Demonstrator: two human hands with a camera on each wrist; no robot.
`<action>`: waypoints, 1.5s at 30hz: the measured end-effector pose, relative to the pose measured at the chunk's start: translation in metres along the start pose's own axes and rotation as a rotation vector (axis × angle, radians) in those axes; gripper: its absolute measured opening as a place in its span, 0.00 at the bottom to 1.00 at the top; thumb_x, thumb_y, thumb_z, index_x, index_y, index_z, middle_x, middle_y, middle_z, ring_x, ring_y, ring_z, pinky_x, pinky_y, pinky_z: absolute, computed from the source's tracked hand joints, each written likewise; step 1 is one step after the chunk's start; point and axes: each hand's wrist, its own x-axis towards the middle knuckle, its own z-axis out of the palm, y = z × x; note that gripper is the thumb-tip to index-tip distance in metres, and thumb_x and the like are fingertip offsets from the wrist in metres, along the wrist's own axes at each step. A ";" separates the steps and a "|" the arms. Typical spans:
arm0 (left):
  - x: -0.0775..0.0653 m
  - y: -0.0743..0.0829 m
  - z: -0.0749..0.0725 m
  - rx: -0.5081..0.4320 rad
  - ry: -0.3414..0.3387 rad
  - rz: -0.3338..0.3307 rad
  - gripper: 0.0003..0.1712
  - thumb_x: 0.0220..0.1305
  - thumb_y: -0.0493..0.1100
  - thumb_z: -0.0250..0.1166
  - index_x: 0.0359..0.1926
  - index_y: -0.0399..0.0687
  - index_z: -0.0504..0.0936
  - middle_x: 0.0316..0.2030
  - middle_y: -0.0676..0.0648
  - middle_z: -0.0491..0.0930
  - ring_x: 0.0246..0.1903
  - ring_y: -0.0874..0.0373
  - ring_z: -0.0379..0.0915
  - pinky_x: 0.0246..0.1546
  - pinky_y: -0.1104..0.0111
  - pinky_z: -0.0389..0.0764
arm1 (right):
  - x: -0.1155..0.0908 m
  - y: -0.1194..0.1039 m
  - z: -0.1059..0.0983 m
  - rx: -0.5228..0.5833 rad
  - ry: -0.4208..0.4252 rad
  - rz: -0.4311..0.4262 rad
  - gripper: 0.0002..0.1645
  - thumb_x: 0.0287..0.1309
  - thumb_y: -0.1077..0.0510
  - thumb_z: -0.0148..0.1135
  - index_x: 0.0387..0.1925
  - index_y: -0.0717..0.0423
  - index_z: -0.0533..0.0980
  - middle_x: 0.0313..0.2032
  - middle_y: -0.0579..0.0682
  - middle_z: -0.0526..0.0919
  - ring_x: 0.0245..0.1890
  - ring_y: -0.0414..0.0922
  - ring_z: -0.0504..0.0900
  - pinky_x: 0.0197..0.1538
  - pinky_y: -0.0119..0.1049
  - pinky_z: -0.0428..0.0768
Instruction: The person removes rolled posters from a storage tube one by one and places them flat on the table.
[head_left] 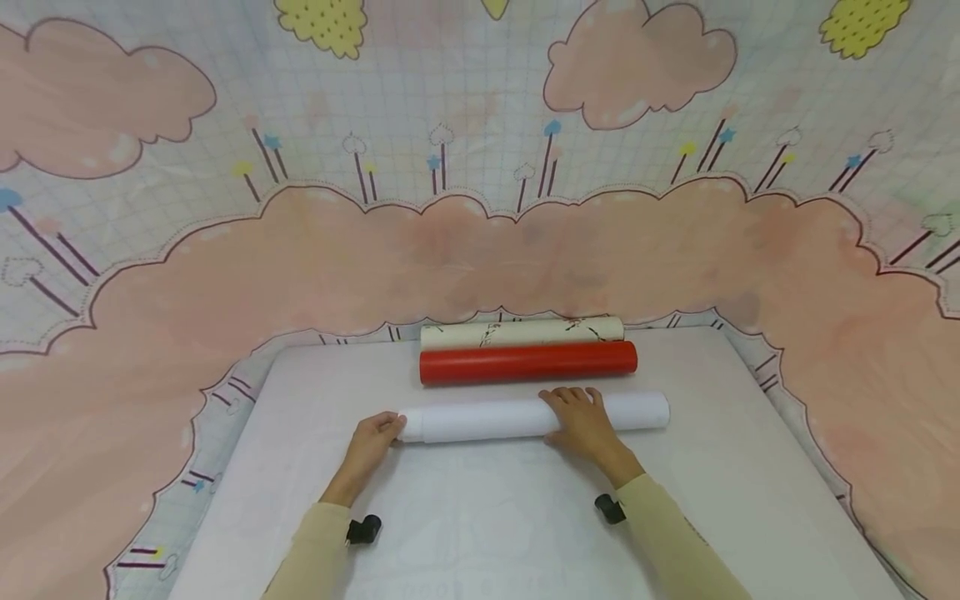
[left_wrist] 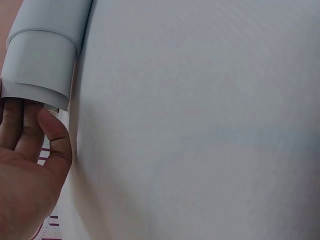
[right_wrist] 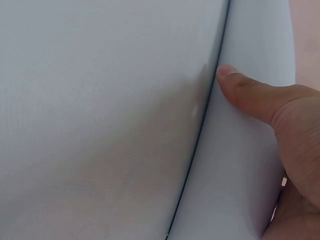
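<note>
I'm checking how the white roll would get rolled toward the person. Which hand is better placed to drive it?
Probably the right hand: it lies over the top of the white roll near its middle, thumb against its side. The left hand only touches the roll's left end, so it seems better suited to steadying.

red roll (head_left: 527,363) blocks behind — front free
</note>
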 end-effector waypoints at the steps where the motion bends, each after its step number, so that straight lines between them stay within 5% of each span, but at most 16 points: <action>1: 0.001 -0.001 0.000 -0.005 -0.002 -0.003 0.20 0.71 0.51 0.58 0.48 0.37 0.80 0.40 0.43 0.85 0.38 0.56 0.74 0.38 0.69 0.74 | 0.000 0.000 0.000 -0.002 -0.002 0.001 0.47 0.44 0.45 0.78 0.67 0.46 0.69 0.61 0.51 0.77 0.62 0.53 0.72 0.69 0.62 0.59; 36: 0.005 0.000 -0.013 0.001 -0.007 -0.016 0.19 0.72 0.50 0.57 0.50 0.38 0.80 0.42 0.44 0.84 0.41 0.54 0.73 0.40 0.69 0.71 | -0.010 0.035 -0.017 -0.024 -0.058 0.067 0.47 0.45 0.46 0.78 0.67 0.48 0.68 0.64 0.54 0.75 0.65 0.57 0.69 0.70 0.67 0.55; 45: 0.005 -0.003 -0.021 0.030 0.000 0.001 0.20 0.72 0.49 0.57 0.51 0.36 0.80 0.47 0.41 0.84 0.44 0.55 0.71 0.41 0.71 0.71 | -0.018 0.045 -0.017 -0.037 -0.005 0.035 0.47 0.43 0.47 0.79 0.66 0.50 0.70 0.61 0.55 0.77 0.63 0.58 0.71 0.67 0.67 0.57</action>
